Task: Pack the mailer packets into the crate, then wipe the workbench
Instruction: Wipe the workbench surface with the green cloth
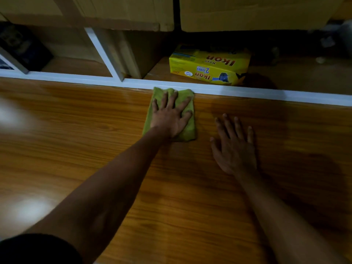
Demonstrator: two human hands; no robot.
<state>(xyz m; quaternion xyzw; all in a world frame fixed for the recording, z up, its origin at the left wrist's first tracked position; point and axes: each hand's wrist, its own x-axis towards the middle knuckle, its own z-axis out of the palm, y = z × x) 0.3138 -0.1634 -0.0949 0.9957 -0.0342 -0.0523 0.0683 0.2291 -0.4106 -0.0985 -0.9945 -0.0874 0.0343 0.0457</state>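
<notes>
Head view: at frame centre, the left hand (170, 115), fingers spread, presses a folded green cloth (187, 130) flat on the glossy wood-grain workbench (95, 130), against its white rear edge (247, 91). The right hand (234, 147) lies flat, fingers spread, just beside. A yellow printed carton (208, 66) sits behind, upper centre.

Yellow carton (209, 66) on the shelf behind the workbench, print upside down to the camera: "ikon" in large red letters on top face and front face; "Kayo" beside it; "2 WINNER" in blue; smaller print illegible.
</notes>
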